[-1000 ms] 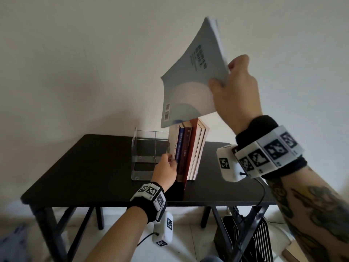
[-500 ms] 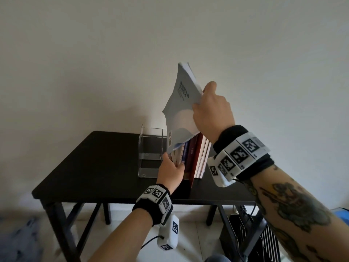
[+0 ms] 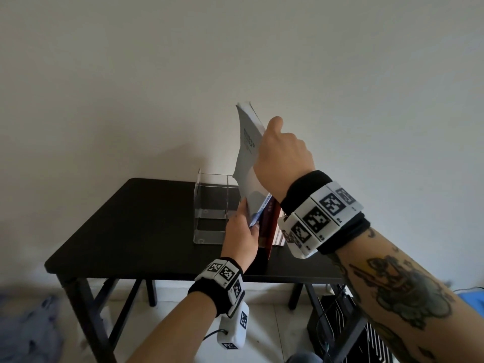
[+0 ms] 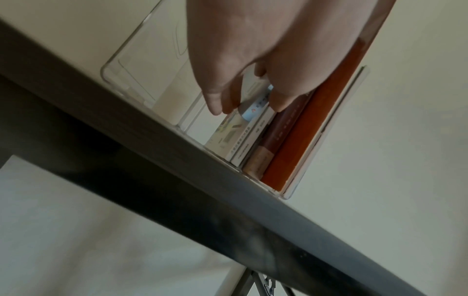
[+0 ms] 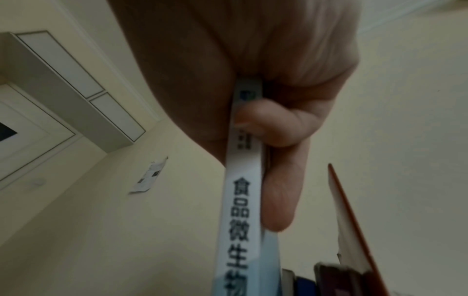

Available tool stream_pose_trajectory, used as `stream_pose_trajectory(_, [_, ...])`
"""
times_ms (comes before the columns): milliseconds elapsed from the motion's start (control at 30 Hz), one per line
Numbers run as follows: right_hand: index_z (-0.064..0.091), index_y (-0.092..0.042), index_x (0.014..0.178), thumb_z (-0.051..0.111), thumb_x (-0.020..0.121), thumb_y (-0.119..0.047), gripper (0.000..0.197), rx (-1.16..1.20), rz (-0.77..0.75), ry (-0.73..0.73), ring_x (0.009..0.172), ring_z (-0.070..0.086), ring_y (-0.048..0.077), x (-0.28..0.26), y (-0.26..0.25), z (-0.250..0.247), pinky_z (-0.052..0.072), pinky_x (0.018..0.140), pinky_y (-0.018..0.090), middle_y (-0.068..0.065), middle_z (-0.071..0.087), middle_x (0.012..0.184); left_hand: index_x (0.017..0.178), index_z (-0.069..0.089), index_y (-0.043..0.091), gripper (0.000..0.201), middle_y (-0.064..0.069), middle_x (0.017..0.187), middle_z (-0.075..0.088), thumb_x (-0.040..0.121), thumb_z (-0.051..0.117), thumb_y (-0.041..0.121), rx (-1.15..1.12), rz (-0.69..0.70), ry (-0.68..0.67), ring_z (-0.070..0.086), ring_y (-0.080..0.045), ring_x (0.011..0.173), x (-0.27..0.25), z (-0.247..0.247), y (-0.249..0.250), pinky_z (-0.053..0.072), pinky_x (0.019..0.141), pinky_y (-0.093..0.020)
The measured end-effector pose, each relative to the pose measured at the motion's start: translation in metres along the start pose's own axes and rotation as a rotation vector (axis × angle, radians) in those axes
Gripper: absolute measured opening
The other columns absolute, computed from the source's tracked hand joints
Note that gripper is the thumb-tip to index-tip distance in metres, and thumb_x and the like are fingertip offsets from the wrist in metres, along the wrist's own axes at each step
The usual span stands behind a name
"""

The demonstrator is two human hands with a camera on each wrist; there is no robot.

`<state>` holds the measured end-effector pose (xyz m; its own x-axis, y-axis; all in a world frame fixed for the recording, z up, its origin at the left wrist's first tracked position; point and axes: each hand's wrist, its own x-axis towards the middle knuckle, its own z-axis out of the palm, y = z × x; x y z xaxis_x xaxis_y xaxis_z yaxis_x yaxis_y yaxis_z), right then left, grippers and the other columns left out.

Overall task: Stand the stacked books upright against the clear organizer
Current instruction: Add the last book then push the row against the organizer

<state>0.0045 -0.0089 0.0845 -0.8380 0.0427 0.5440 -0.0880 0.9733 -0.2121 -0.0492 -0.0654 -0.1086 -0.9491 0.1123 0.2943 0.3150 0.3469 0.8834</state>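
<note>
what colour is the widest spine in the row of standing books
Orange-red spine, second from the far end of the row; clearest in the left wrist view.

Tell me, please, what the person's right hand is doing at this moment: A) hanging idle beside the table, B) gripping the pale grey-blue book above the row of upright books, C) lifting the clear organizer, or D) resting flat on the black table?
B: the right hand has its thumb and fingers pinched on the pale grey-blue book, held near upright over the row of upright books beside the clear organizer.

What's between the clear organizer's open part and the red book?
In the left wrist view, thin white books and a dark red one, pinched by the left hand.
</note>
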Motion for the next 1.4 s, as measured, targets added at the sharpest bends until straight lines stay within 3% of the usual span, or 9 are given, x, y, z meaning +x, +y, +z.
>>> stream_pose_trajectory(100, [0.026, -0.011, 0.095, 0.045, 0.088, -0.005, 0.021, -0.014, -0.008, -0.001, 0.064, 0.048, 0.028, -0.003, 0.001, 0.004, 0.04, 0.058, 0.038, 0.0, 0.037, 0.065, 0.145, 0.029, 0.044, 0.067, 0.002, 0.126, 0.055, 0.092, 0.059, 0.017, 0.037, 0.014, 0.0, 0.062, -0.02, 0.111, 0.002, 0.005, -0.01, 0.056, 0.09, -0.041])
stream_pose_trajectory(300, [0.03, -0.011, 0.097, 0.048, 0.089, -0.008, 0.02, -0.006, 0.011, -0.035, 0.065, 0.05, 0.026, -0.008, 0.006, 0.02, 0.049, 0.057, 0.038, 0.002, 0.044, 0.071, 0.144, 0.035, 0.017, 0.058, -0.005, 0.137, 0.052, 0.092, 0.057, 0.002, 0.085, 0.012, -0.037, 0.055, -0.019, 0.124, -0.01, 0.007, -0.014, 0.044, 0.103, -0.026])
stream_pose_trajectory(500, [0.039, -0.007, 0.107, 0.048, 0.091, -0.008, 0.019, -0.077, 0.036, -0.079, 0.063, 0.048, 0.021, -0.007, 0.007, 0.033, 0.02, 0.041, 0.024, 0.003, 0.05, 0.079, 0.14, 0.036, 0.018, 0.053, -0.009, 0.13, 0.058, 0.093, 0.052, -0.001, 0.086, -0.097, -0.114, 0.058, -0.025, 0.12, -0.005, 0.003, -0.021, 0.043, 0.096, -0.026])
stream_pose_trajectory(800, [0.042, -0.003, 0.118, 0.05, 0.087, -0.001, 0.032, 0.111, -0.001, -0.125, 0.06, 0.057, 0.02, -0.01, 0.011, 0.051, 0.047, 0.048, 0.026, 0.005, 0.057, 0.073, 0.129, 0.046, 0.009, 0.036, -0.007, 0.099, 0.064, 0.094, 0.053, 0.005, 0.16, -0.056, -0.123, 0.066, -0.029, 0.099, 0.002, -0.003, -0.025, 0.044, 0.078, -0.024])
stream_pose_trajectory(933, [0.034, -0.007, 0.122, 0.05, 0.086, 0.003, 0.04, 0.181, 0.017, -0.07, 0.053, 0.057, 0.022, -0.015, 0.018, 0.066, 0.044, 0.044, 0.029, 0.004, 0.055, 0.068, 0.128, 0.048, 0.006, 0.038, -0.008, 0.089, 0.063, 0.091, 0.055, 0.0, 0.195, 0.005, -0.125, 0.066, -0.031, 0.088, 0.0, -0.006, -0.023, 0.041, 0.07, -0.02])
stream_pose_trajectory(1067, [0.016, -0.01, 0.142, 0.053, 0.084, 0.004, 0.07, 0.28, 0.014, -0.001, 0.055, 0.055, 0.017, -0.024, 0.024, 0.079, 0.046, 0.048, 0.029, 0.001, 0.057, 0.078, 0.125, 0.049, 0.002, 0.033, 0.006, 0.073, 0.049, 0.092, 0.053, 0.0, 0.191, -0.009, -0.148, 0.06, -0.025, 0.076, -0.001, -0.008, -0.021, 0.038, 0.064, -0.019])
stream_pose_trajectory(1200, [0.024, -0.01, 0.135, 0.055, 0.091, -0.007, 0.055, 0.266, 0.026, -0.048, 0.065, 0.062, 0.022, -0.032, 0.031, 0.088, 0.051, 0.055, 0.03, 0.001, 0.058, 0.082, 0.12, 0.052, 0.0, 0.029, 0.008, 0.07, 0.051, 0.092, 0.056, 0.003, 0.175, -0.003, -0.153, 0.052, -0.008, 0.06, 0.0, -0.011, -0.023, 0.041, 0.055, -0.013])
stream_pose_trajectory(1300, [0.022, -0.014, 0.137, 0.052, 0.094, -0.007, 0.053, 0.259, 0.038, -0.086, 0.06, 0.062, 0.02, -0.038, 0.032, 0.096, 0.058, 0.058, 0.036, -0.003, 0.054, 0.072, 0.109, 0.052, -0.012, 0.021, -0.003, 0.063, 0.049, 0.09, 0.052, -0.003, 0.169, 0.027, -0.131, 0.057, -0.026, 0.068, -0.002, -0.011, -0.021, 0.041, 0.058, -0.025])
stream_pose_trajectory(1400, [0.008, -0.021, 0.146, 0.051, 0.092, -0.001, 0.072, 0.261, 0.05, -0.099, 0.056, 0.062, 0.021, -0.041, 0.035, 0.102, 0.059, 0.057, 0.041, -0.002, 0.055, 0.066, 0.108, 0.053, -0.008, 0.019, 0.009, 0.065, 0.046, 0.09, 0.05, -0.001, 0.155, 0.046, -0.147, 0.059, -0.026, 0.071, -0.002, -0.01, -0.023, 0.041, 0.055, -0.012])
